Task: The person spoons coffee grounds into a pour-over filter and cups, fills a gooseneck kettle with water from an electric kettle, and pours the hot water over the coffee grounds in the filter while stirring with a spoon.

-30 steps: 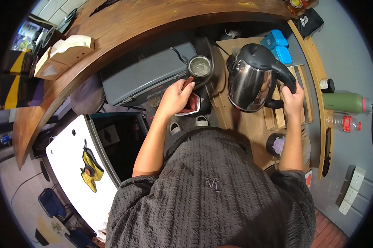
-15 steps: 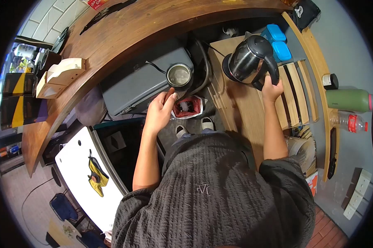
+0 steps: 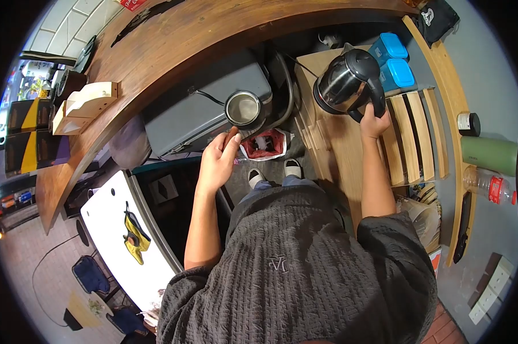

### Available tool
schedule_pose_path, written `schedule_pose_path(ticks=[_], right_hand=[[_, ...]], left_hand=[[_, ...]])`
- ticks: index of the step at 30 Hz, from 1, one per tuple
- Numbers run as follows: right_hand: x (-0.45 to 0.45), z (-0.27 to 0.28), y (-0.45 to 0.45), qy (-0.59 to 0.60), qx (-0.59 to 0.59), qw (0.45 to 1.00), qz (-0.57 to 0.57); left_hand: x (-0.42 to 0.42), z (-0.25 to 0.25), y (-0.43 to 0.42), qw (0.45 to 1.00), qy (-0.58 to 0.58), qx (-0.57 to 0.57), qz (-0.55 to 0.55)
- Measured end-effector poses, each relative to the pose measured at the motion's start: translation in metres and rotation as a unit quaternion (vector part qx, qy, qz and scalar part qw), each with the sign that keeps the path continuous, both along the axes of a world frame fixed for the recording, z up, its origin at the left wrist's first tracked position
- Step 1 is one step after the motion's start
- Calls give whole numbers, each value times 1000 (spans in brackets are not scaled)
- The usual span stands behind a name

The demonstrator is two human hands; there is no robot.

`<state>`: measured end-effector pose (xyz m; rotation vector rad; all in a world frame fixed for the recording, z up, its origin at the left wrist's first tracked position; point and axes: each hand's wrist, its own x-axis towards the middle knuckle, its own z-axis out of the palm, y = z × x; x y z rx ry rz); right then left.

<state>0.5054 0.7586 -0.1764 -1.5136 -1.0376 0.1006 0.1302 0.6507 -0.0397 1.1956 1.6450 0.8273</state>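
"Your right hand (image 3: 375, 121) has shifted the black-and-steel electric kettle (image 3: 337, 87) up-left in the head view since a second ago."

"Still gripping it?"

"Yes, you're closed round its black handle (image 3: 375, 89), upper right; whether the kettle touches the pale wooden board (image 3: 336, 143), I can't tell."

"And your left hand (image 3: 216, 163)?"

"Clamped, well apart, on the brown handle (image 3: 231, 135) of your small round metal pot (image 3: 243, 109), upper centre."

An embroidered monogram, seemingly "LA", stands on the dark grey textured fabric shirt (image 3: 293, 269); print on the clear plastic bottle's red label (image 3: 495, 189) is illegible.
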Motion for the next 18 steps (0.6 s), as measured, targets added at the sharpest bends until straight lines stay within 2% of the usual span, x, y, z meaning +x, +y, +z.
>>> schedule_pose_path(ticks=[8, 12, 18], right_hand=[[-6, -5, -4, 66, -18, 998, 14], [-1, -14, -5, 51, -33, 998, 4], [1, -20, -11, 45, 8, 999, 23]], left_hand=[[7, 4, 5, 1000, 9, -17, -14], [9, -1, 5, 1000, -14, -4, -10], [12, 4, 6, 1000, -27, -13, 3]])
